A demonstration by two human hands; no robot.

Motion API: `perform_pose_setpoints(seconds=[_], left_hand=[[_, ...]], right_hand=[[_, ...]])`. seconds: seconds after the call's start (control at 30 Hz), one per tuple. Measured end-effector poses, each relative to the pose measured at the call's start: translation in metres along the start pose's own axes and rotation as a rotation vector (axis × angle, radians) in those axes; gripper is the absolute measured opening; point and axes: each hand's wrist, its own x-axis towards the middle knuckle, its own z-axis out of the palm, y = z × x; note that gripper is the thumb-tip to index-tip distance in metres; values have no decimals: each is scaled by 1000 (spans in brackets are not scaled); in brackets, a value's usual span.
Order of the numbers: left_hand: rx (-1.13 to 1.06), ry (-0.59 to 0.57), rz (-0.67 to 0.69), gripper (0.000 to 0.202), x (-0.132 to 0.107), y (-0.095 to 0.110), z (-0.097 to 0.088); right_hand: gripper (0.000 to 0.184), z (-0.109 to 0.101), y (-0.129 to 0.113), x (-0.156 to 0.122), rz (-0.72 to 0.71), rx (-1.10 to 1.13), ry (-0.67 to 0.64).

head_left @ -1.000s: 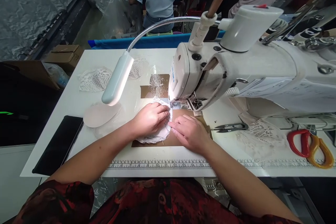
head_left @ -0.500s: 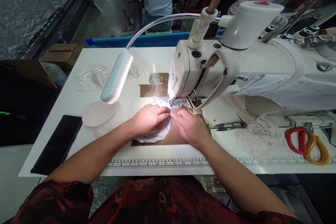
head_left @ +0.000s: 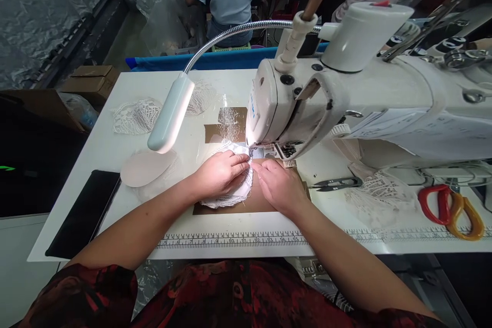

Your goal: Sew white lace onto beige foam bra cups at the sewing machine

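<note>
A white lace piece (head_left: 234, 192) lies on the table just in front of the needle of a white sewing machine (head_left: 346, 97). My left hand (head_left: 219, 173) rests on top of the lace with fingers curled, pressing it flat. My right hand (head_left: 280, 186) lies beside it to the right, fingertips pinching the lace edge near the presser foot (head_left: 257, 152). A gooseneck lamp (head_left: 171, 113) shines down on both hands.
Thread snips (head_left: 336, 183) and red and orange scissors (head_left: 449, 205) lie to the right. More lace pieces (head_left: 134, 115), a beige pad (head_left: 144, 168) and a black phone (head_left: 86, 212) lie to the left. A ruler strip (head_left: 234, 240) edges the white table (head_left: 115, 143). Two people stand behind it.
My right hand has slid up and left toward the needle, closing in on my left hand. The lace has bunched slightly between them.
</note>
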Motion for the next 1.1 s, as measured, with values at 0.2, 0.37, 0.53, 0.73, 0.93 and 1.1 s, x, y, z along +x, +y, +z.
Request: perform_pose_setpoints(seconds=[0.2,0.37,0.53,0.73,0.93,1.1], left_hand=[[-83,-55,18,29,-3,-2,-4],[-51,-123,32,31,-3,-3,-5],[-52,-118,17,30,-2,1,-5],[-20,-102,-26,34,-1,2,-1],[38,-121,-44,37,2,-1,-2],[39,-120,-34,35,2,-3,-2]], right_hand=[[30,-2,4,-9,-132,107,-8],[29,-3,4,-8,-132,157,-31],[37,-3,2,-3,-13,95,-49],[37,-1,-1,0,-10,29,-35],[38,2,-2,2,4,-21,-10],[36,2,-1,2,-5,-30,0]])
